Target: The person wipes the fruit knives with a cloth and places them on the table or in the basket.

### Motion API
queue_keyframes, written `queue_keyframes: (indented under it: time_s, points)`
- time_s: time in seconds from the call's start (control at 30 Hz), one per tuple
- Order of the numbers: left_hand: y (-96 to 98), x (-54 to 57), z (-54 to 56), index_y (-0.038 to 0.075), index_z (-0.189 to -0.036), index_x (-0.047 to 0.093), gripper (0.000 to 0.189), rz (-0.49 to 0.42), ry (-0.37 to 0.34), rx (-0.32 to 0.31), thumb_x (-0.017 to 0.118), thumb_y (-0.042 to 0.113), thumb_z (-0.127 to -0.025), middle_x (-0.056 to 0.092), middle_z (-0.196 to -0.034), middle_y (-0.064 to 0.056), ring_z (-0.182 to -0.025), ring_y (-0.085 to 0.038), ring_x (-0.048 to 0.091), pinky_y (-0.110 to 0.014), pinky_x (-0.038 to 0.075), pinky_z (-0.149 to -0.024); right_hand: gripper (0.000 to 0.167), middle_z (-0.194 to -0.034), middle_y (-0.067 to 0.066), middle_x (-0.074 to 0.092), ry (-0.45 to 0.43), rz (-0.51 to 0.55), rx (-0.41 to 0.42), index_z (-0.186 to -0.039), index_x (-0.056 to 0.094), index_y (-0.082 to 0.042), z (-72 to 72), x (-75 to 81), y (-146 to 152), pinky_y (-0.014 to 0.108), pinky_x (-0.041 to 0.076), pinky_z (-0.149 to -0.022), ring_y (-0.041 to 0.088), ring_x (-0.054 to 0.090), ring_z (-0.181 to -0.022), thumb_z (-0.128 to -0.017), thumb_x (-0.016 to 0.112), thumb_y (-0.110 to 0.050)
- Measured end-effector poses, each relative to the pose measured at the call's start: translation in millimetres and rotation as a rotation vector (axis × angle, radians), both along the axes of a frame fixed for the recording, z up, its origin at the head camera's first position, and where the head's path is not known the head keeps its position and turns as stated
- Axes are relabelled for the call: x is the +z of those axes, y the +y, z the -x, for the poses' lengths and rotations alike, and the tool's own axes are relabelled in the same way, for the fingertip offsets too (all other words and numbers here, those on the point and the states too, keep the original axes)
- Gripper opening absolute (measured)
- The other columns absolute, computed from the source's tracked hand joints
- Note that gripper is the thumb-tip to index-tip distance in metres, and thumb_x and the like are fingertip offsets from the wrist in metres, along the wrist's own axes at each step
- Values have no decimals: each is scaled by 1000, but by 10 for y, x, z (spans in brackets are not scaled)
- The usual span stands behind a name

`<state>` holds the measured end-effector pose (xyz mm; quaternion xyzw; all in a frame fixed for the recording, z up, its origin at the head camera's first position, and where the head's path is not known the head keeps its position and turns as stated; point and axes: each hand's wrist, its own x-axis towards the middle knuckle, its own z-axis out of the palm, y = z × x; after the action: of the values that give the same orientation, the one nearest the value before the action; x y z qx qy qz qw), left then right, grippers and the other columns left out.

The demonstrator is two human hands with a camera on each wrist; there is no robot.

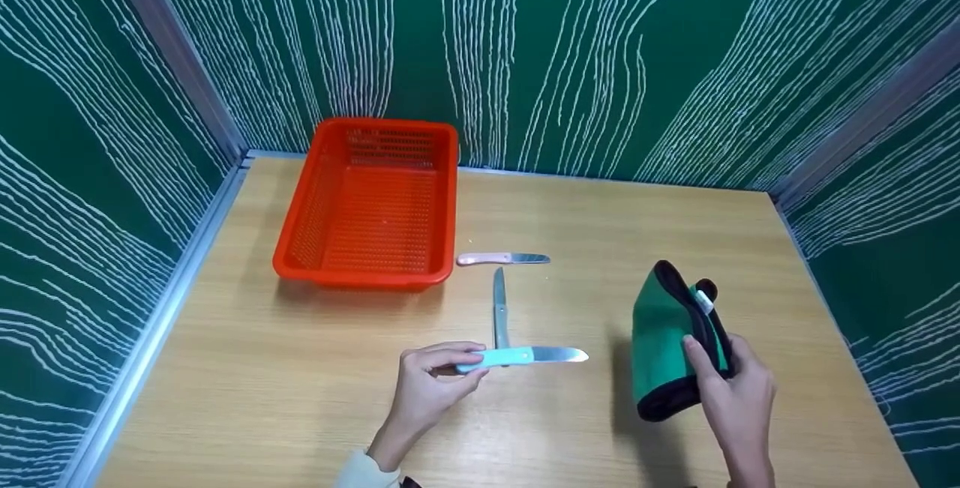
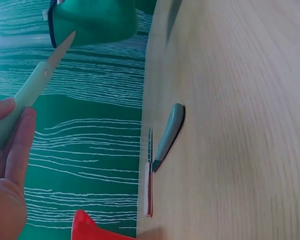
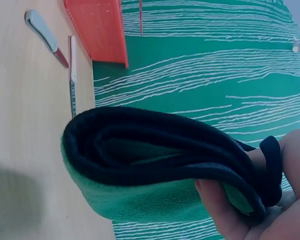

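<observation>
My left hand (image 1: 431, 387) pinches the turquoise handle of a small knife (image 1: 499, 357) between thumb and fingers. Its blade points right, toward the cloth. In my right hand (image 1: 739, 390) is a folded green cloth (image 1: 660, 345) with black edging and a small white tag, gripped by its right side above the table. The right wrist view shows the cloth's rolled layers (image 3: 155, 145) and the thumb pressing on them. A grey-green knife (image 1: 500, 304) lies on the table, partly behind the held knife in the head view. Beyond it rests a pink-handled knife (image 1: 502, 258).
A red plastic basket (image 1: 442, 248) with perforated walls stands at the back left, close to the pink-handled knife. The wooden table (image 1: 247, 368) is bordered by metal edging and green panels (image 1: 555, 61) with white wavy lines at the back and both sides.
</observation>
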<state>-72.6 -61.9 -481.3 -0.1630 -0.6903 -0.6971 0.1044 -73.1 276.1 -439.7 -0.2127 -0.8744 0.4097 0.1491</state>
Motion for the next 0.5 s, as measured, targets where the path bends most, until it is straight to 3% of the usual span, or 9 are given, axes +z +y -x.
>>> queue_keyframes:
  time_s: [0.37, 0.5]
  points:
    - [35, 112, -35, -7, -86, 73, 16, 15, 56, 16, 76, -11, -71, 71, -91, -17, -82, -24, 70, -33, 60, -63, 34, -95, 15, 67, 145, -13, 62, -107, 66, -1, -44, 135, -177, 9, 46, -61, 8, 59, -70, -86, 71, -27]
    - [52, 131, -40, -6, -85, 73, 16, 16, 87, 11, 76, -11, -71, 70, -91, -20, -81, -24, 70, -32, 60, -62, 25, -85, 12, 67, 215, -23, 94, -99, 68, -1, -68, 178, -258, 11, 46, -57, 10, 58, -65, -85, 72, -22]
